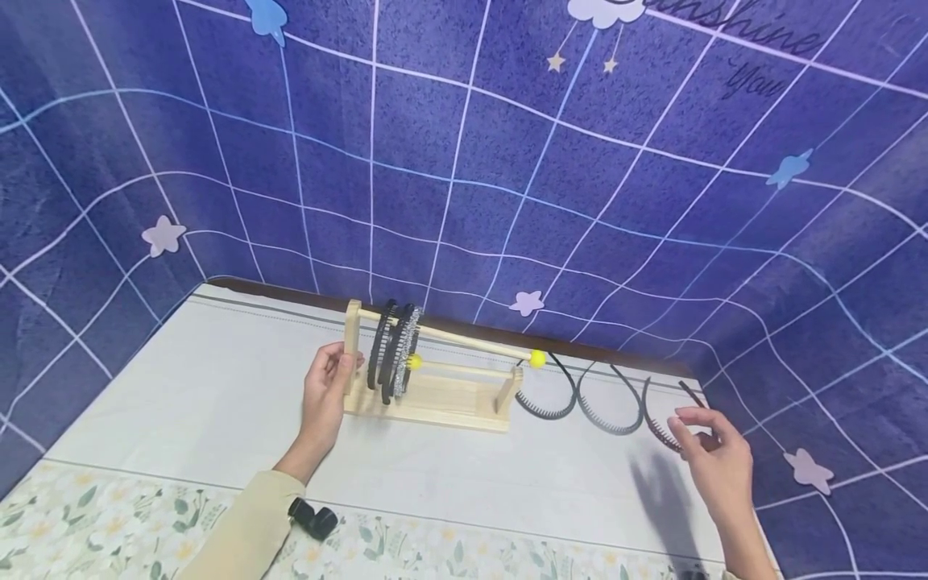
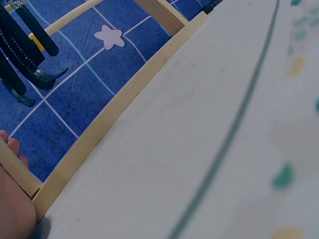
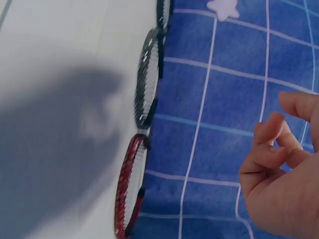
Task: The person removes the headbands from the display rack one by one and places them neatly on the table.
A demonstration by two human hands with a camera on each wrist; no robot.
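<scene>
My left hand (image 1: pixel 324 399) grips the left post of a light wooden rack (image 1: pixel 435 415), with fingers on its far side and the palm on the near side in the left wrist view. Several headbands, black ones (image 1: pixel 377 354) and a silver glittery one (image 1: pixel 408 354), hang together near that post on the rack's upper rod (image 1: pixel 471 339). Over at the right, my right hand (image 1: pixel 718 471) hovers above a dark red toothed headband (image 3: pixel 122 199), fingers loosely bent and nothing between them. A grey headband (image 1: pixel 612 432) and a black headband (image 1: pixel 547 416) lie beside the red one in a row.
The rods end in yellow balls (image 1: pixel 537 359); the upper one reaches past the short right post (image 1: pixel 507 389). A white cover (image 1: pixel 254 362) with a floral front (image 1: pixel 80 524) lies over the table. Blue gridded cloth (image 1: pixel 449 145) hangs behind and at both sides.
</scene>
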